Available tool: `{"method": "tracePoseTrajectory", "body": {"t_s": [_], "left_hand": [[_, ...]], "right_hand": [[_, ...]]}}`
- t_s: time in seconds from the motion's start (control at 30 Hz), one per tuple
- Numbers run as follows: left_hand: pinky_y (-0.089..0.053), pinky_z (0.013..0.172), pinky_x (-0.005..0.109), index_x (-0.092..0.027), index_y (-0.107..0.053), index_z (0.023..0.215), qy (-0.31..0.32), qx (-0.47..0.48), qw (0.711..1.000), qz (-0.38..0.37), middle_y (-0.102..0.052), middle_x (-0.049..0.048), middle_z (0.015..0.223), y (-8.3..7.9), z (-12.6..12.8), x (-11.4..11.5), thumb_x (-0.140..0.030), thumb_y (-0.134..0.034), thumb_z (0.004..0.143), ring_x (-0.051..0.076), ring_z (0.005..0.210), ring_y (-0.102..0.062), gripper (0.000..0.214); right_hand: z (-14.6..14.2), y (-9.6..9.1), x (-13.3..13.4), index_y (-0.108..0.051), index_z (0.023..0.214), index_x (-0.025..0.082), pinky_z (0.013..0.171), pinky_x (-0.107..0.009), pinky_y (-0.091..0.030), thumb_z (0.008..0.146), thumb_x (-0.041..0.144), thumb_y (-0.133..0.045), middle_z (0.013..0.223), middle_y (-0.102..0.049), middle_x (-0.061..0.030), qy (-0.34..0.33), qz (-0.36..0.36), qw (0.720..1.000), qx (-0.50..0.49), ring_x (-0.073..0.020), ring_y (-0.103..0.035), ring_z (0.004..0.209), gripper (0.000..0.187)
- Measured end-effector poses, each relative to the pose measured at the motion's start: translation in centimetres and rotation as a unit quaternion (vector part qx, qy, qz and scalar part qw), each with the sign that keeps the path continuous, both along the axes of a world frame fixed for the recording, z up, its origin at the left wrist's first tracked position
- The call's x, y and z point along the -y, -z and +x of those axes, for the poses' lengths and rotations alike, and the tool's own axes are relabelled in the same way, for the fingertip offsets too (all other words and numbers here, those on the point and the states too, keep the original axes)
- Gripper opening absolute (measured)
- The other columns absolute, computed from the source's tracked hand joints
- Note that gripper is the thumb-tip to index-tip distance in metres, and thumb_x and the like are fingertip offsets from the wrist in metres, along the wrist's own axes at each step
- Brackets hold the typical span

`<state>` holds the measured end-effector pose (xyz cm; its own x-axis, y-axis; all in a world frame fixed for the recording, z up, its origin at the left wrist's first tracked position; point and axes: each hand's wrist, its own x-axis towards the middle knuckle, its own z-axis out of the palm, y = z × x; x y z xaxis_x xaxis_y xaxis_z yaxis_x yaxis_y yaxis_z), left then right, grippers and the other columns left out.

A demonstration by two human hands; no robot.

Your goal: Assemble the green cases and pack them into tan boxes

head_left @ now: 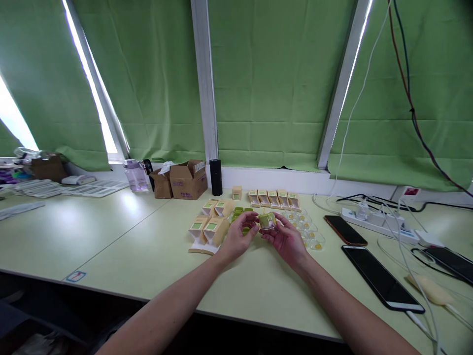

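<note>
Both hands meet over the table in the middle of the head view, around a small clear cup with a green filling (267,221). My right hand (286,241) grips the cup between thumb and fingers from the right. My left hand (238,235) is closed, with its fingertips against the cup's left side. Behind the left hand are several green pieces (238,211), partly hidden. Several clear cups with yellow middles (317,241) stand to the right of my right hand. Left of my left hand are several tan cartons with green squares (215,228), standing with flaps spread.
A row of tan cartons (272,198) and a single box (237,192) stand farther back. Phones (382,277), a power strip (379,224) and loose cables lie at right. Back left are cardboard boxes (187,181), a black cylinder (216,177) and a purple bottle (136,176).
</note>
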<state>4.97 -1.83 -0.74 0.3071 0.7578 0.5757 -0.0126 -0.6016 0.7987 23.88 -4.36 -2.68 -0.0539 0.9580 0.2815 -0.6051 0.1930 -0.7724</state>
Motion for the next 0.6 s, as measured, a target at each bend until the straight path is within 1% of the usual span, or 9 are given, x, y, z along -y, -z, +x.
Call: {"method": "tracePoseTrajectory", "body": {"t_s": [0.13, 0.23, 0.43, 0.6], "left_hand": [[-0.06, 0.098, 0.042, -0.019, -0.065, 0.129, 0.013, 0.009, 1.0, -0.017, -0.072, 0.013, 0.121, 0.3, 0.0, -0.2, -0.043, -0.077, 0.095, 0.023, 0.104, -0.071, 0.043], [-0.059, 0.099, 0.042, -0.018, -0.064, 0.131, 0.026, 0.014, 0.999, -0.029, -0.071, 0.0136, 0.122, 0.6, 0.1, -0.3, -0.047, -0.077, 0.095, 0.024, 0.106, -0.07, 0.048], [-0.057, 0.104, 0.045, -0.018, -0.061, 0.138, 0.038, 0.02, 0.997, -0.057, -0.07, 0.0163, 0.127, 0.8, 0.3, -0.6, -0.053, -0.083, 0.089, 0.028, 0.114, -0.069, 0.064], [-0.056, 0.108, 0.045, -0.02, -0.061, 0.141, 0.063, 0.036, 0.992, -0.099, -0.068, 0.015, 0.13, 0.8, 0.4, -0.8, -0.053, -0.091, 0.081, 0.029, 0.123, -0.067, 0.076]], "right_hand": [[-0.3, -0.3, 0.4, -0.069, 0.121, 0.03, 0.078, -0.042, -0.064, 0.083, 0.042, -0.089, 0.095, -0.08, -0.0014, 0.024, 0.0, 1.0, 0.004, -0.0246, -0.079, 0.083, 0.045], [-0.5, -0.6, 0.7, -0.07, 0.12, 0.029, 0.075, -0.04, -0.064, 0.079, 0.039, -0.092, 0.093, -0.078, -0.0009, 0.045, -0.004, 0.999, 0.002, -0.0228, -0.076, 0.082, 0.048], [-0.6, -1.2, 1.3, -0.069, 0.123, 0.029, 0.074, -0.034, -0.064, 0.074, 0.038, -0.097, 0.115, -0.075, -0.0043, 0.077, -0.001, 0.996, 0.05, -0.0206, -0.072, 0.092, 0.058], [-0.6, -1.3, 1.2, -0.067, 0.124, 0.029, 0.072, -0.032, -0.062, 0.067, 0.038, -0.1, 0.119, -0.072, -0.0049, 0.115, 0.017, 0.989, 0.094, -0.0181, -0.067, 0.087, 0.066]]}}
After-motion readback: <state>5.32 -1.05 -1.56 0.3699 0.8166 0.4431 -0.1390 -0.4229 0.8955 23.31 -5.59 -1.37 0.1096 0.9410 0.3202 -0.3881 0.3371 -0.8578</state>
